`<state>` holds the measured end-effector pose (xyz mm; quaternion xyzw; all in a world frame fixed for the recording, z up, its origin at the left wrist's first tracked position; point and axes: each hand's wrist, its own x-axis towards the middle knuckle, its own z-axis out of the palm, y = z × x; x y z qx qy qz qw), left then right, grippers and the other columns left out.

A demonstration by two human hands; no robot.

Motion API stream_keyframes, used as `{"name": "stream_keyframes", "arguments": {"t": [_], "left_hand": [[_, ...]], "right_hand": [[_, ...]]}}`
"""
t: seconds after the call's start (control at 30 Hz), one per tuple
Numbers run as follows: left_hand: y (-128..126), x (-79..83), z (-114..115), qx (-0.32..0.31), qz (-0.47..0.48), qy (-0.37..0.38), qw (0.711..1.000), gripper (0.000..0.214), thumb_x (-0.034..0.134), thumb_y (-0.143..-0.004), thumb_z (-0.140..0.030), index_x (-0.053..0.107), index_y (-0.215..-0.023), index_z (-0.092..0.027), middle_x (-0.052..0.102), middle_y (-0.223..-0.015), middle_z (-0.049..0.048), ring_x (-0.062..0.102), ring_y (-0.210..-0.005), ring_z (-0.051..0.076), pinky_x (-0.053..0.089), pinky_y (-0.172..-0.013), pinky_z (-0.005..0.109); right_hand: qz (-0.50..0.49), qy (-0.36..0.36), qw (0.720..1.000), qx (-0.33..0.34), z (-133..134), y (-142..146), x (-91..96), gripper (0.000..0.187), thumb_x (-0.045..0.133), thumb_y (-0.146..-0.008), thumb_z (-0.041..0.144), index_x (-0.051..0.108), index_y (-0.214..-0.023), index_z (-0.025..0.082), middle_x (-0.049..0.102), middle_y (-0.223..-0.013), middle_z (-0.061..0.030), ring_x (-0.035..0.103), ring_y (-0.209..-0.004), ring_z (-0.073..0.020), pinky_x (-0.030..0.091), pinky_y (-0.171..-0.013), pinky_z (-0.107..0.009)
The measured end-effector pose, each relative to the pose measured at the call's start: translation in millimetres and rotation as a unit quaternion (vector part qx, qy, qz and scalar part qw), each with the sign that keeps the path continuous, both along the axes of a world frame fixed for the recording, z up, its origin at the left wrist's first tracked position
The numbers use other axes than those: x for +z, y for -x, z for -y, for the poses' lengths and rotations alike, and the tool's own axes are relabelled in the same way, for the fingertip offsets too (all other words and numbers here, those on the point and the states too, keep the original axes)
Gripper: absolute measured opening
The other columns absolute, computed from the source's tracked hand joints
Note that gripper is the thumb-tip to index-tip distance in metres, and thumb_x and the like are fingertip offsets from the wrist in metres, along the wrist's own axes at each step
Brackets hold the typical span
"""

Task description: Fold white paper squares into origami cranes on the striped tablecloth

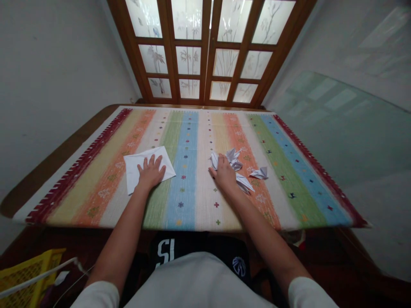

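My left hand [151, 172] lies flat with its fingers spread on white sheets of paper [133, 169] at the left of the striped cloth. The sheets are square-cornered and seem to overlap. My right hand [225, 173] is over a small group of folded white paper figures that look like origami cranes. Its thumb and fingers close around one paper crane [214, 160], which the hand partly covers. Other folded pieces touch or sit close to that hand: one crane [233, 159] behind it and a pointed one [244, 183] beside the wrist. A smaller crane [260, 173] stands apart to the right.
A striped, patterned tablecloth [189, 201] covers the table. Wooden doors with glass panes [189, 60] stand behind its far edge. A glass panel [337, 124] leans at the right wall. On the floor at lower left is a yellow plastic crate [28, 273], with a white cable near it.
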<state>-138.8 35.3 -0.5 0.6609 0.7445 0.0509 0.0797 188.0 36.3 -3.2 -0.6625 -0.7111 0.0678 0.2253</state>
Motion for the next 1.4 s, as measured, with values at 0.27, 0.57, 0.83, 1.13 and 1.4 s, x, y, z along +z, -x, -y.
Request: {"name": "stream_keyframes", "arguments": {"t": [0.27, 0.57, 0.83, 1.13, 1.4], "left_hand": [[7.3, 15.2, -30.8, 0.024, 0.118, -0.142, 0.983, 0.053, 0.054, -0.102, -0.036, 0.061, -0.15, -0.014, 0.05, -0.167, 0.0225, 0.038, -0.161, 0.043, 0.028, -0.131, 0.07], [-126.4, -1.4, -28.3, -0.12, 0.599, -0.062, 0.789, 0.042, 0.074, -0.092, -0.043, 0.069, -0.126, -0.02, 0.074, -0.125, 0.0128, 0.076, -0.083, 0.017, 0.064, -0.066, 0.027], [-127.9, -11.5, -17.9, -0.102, 0.656, -0.041, 0.747, 0.043, 0.08, -0.085, -0.041, 0.07, -0.119, -0.016, 0.074, -0.125, 0.0125, 0.07, -0.07, 0.012, 0.058, -0.056, 0.021], [-131.0, -5.8, -10.2, -0.094, 0.656, -0.057, 0.747, 0.04, 0.077, -0.086, -0.038, 0.068, -0.119, -0.017, 0.071, -0.121, 0.0106, 0.068, -0.069, 0.01, 0.058, -0.056, 0.022], [-130.8, 0.5, -5.2, -0.109, 0.608, -0.088, 0.781, 0.031, 0.08, -0.083, -0.036, 0.071, -0.108, -0.018, 0.074, -0.112, 0.0081, 0.067, -0.071, 0.011, 0.051, -0.052, 0.018]], "right_hand": [[-0.079, -0.021, 0.996, 0.047, -20.5, -2.1, -4.2, 0.05, 0.064, -0.094, 0.02, 0.061, -0.144, 0.015, 0.07, -0.132, -0.0198, 0.071, -0.112, -0.0323, 0.057, -0.097, -0.043], [-0.331, -0.018, 0.923, 0.194, -38.4, 14.2, -8.4, 0.039, 0.068, -0.089, 0.041, 0.065, -0.121, 0.02, 0.072, -0.116, -0.0097, 0.064, -0.078, -0.0179, 0.055, -0.072, -0.031], [-0.452, 0.074, 0.867, 0.197, -17.5, 12.6, -18.9, 0.04, 0.07, -0.093, 0.057, 0.064, -0.113, 0.023, 0.07, -0.101, -0.0028, 0.063, -0.069, -0.0147, 0.052, -0.059, -0.026], [-0.492, 0.082, 0.845, 0.196, -15.5, 12.4, -14.4, 0.035, 0.067, -0.096, 0.058, 0.062, -0.102, 0.024, 0.067, -0.091, -0.0011, 0.067, -0.077, -0.0167, 0.055, -0.063, -0.026], [-0.459, 0.016, 0.871, 0.177, -10.1, 10.3, -6.2, 0.05, 0.067, -0.097, 0.043, 0.053, -0.143, 0.032, 0.059, -0.144, -0.0112, 0.069, -0.078, -0.0135, 0.06, -0.065, -0.028]]}}
